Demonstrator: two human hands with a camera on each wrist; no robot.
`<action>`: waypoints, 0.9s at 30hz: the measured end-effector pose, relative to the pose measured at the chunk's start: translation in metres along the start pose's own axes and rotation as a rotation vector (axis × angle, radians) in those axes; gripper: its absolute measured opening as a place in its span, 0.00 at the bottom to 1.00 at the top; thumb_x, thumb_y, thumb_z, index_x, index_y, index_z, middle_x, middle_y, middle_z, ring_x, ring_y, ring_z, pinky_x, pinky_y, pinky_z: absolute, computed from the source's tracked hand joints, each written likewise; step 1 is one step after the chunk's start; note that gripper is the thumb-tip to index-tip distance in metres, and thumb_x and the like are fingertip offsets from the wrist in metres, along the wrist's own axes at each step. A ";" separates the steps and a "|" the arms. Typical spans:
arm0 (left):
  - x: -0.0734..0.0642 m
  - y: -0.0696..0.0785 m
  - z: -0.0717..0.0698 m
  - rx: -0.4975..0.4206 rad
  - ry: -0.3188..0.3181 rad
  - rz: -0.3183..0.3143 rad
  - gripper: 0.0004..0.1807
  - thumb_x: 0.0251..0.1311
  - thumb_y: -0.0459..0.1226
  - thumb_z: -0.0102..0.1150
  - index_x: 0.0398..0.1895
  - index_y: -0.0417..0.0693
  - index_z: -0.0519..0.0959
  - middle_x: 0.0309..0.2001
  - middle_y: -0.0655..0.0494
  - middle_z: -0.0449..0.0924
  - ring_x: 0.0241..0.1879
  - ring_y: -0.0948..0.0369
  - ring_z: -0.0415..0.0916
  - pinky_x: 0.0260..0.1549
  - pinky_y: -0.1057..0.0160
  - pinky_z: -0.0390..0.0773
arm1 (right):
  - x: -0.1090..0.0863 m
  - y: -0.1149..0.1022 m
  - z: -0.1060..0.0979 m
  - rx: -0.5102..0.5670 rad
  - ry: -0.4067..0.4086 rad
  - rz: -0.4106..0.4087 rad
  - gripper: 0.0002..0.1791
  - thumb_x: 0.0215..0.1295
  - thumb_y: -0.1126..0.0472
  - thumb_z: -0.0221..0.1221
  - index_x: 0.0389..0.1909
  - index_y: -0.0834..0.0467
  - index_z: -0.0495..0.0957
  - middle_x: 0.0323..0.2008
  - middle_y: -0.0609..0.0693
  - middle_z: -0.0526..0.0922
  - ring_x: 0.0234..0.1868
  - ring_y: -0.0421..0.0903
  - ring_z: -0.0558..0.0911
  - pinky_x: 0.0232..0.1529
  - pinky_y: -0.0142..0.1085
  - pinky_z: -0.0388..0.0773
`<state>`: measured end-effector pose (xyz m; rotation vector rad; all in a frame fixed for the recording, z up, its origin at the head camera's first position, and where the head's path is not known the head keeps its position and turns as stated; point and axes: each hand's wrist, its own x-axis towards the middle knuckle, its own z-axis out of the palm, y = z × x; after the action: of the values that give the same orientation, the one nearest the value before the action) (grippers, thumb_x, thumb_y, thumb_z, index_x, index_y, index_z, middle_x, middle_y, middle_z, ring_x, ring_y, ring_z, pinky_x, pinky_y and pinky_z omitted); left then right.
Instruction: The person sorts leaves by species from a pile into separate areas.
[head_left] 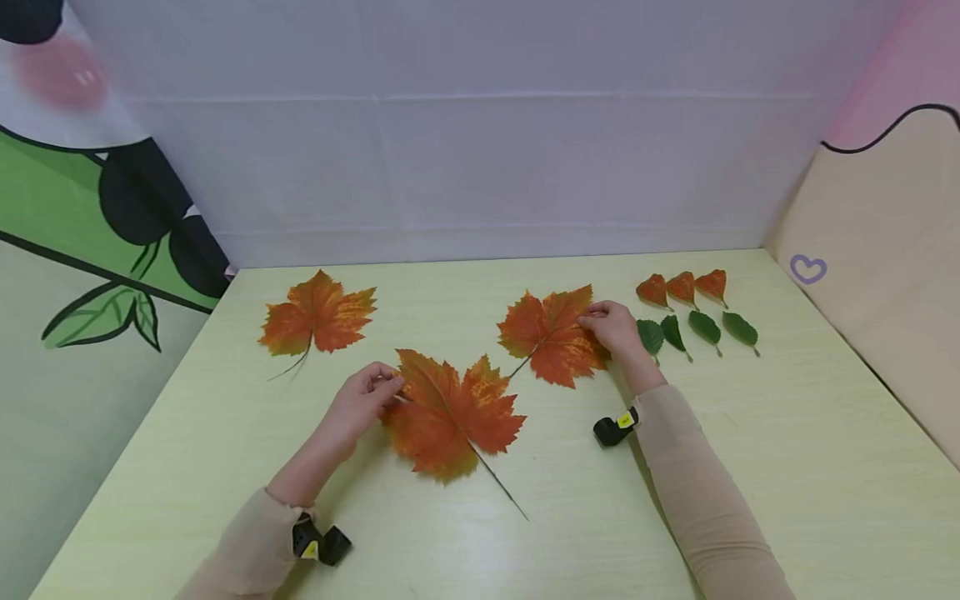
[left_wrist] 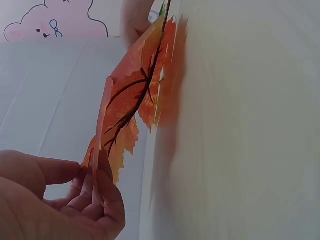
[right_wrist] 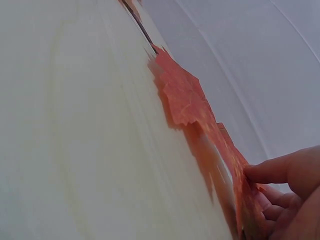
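Note:
An orange artificial maple leaf (head_left: 457,412) with a long dark stem is pinched at its left edge by my left hand (head_left: 367,398). In the left wrist view its veined underside faces the camera, and the leaf (left_wrist: 130,95) is raised off the table at the fingers. My right hand (head_left: 617,329) pinches the right edge of a second orange maple leaf (head_left: 547,333). The right wrist view shows that leaf (right_wrist: 187,95) partly lifted near thumb and fingers, its far part close to the table. A third maple leaf (head_left: 318,312) lies at the back left, untouched.
Three small orange leaves (head_left: 681,287) lie in a row at the back right of the pale table (head_left: 585,533). Several small green leaves (head_left: 704,327) lie below them, beside my right hand. A white cloth wall (head_left: 480,167) stands behind the table.

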<state>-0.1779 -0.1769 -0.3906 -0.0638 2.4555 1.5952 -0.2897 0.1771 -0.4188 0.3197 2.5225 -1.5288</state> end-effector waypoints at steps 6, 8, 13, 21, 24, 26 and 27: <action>0.007 0.004 -0.012 0.065 0.037 -0.010 0.12 0.65 0.40 0.47 0.42 0.38 0.69 0.34 0.55 0.79 0.34 0.61 0.71 0.33 0.65 0.70 | 0.000 -0.003 0.001 0.009 0.001 0.009 0.22 0.65 0.59 0.52 0.58 0.63 0.66 0.55 0.61 0.69 0.52 0.55 0.70 0.51 0.42 0.68; 0.010 0.005 -0.016 0.079 0.039 -0.014 0.13 0.65 0.40 0.47 0.44 0.38 0.69 0.34 0.54 0.78 0.34 0.61 0.71 0.34 0.66 0.71 | 0.001 -0.003 0.001 0.008 0.006 0.010 0.22 0.65 0.59 0.52 0.58 0.63 0.66 0.54 0.61 0.70 0.51 0.54 0.70 0.50 0.42 0.68; 0.021 0.009 -0.025 0.115 0.055 0.002 0.15 0.65 0.41 0.47 0.46 0.38 0.70 0.37 0.51 0.77 0.35 0.60 0.72 0.34 0.67 0.72 | 0.000 -0.002 0.001 -0.002 0.005 0.002 0.22 0.65 0.59 0.52 0.58 0.63 0.66 0.54 0.61 0.70 0.52 0.55 0.70 0.51 0.43 0.68; 0.046 0.016 -0.038 0.164 0.090 0.038 0.18 0.65 0.43 0.47 0.48 0.38 0.70 0.42 0.46 0.76 0.40 0.56 0.73 0.39 0.64 0.72 | 0.000 0.000 0.002 0.010 0.002 -0.003 0.23 0.65 0.60 0.52 0.59 0.64 0.65 0.54 0.61 0.71 0.53 0.55 0.70 0.53 0.44 0.68; 0.056 0.017 -0.043 0.180 0.090 0.039 0.19 0.65 0.44 0.47 0.49 0.37 0.70 0.44 0.45 0.75 0.43 0.53 0.72 0.42 0.62 0.71 | 0.000 0.000 0.002 0.011 0.007 -0.002 0.22 0.65 0.60 0.52 0.59 0.64 0.66 0.54 0.61 0.71 0.53 0.55 0.70 0.53 0.44 0.68; 0.063 0.017 -0.047 0.180 0.092 0.032 0.19 0.65 0.44 0.47 0.50 0.38 0.70 0.46 0.44 0.75 0.45 0.52 0.71 0.44 0.60 0.71 | 0.001 0.001 0.002 0.011 0.009 -0.003 0.22 0.65 0.60 0.52 0.58 0.64 0.66 0.55 0.62 0.71 0.53 0.55 0.70 0.53 0.44 0.68; 0.066 0.017 -0.048 0.179 0.092 0.033 0.19 0.65 0.44 0.47 0.50 0.38 0.70 0.46 0.43 0.75 0.45 0.52 0.71 0.45 0.59 0.71 | 0.001 0.002 0.002 0.009 0.011 -0.001 0.22 0.65 0.60 0.52 0.58 0.63 0.66 0.54 0.61 0.71 0.53 0.55 0.70 0.53 0.44 0.68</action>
<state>-0.2523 -0.2082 -0.3695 -0.0708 2.6721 1.4068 -0.2901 0.1766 -0.4212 0.3292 2.5252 -1.5435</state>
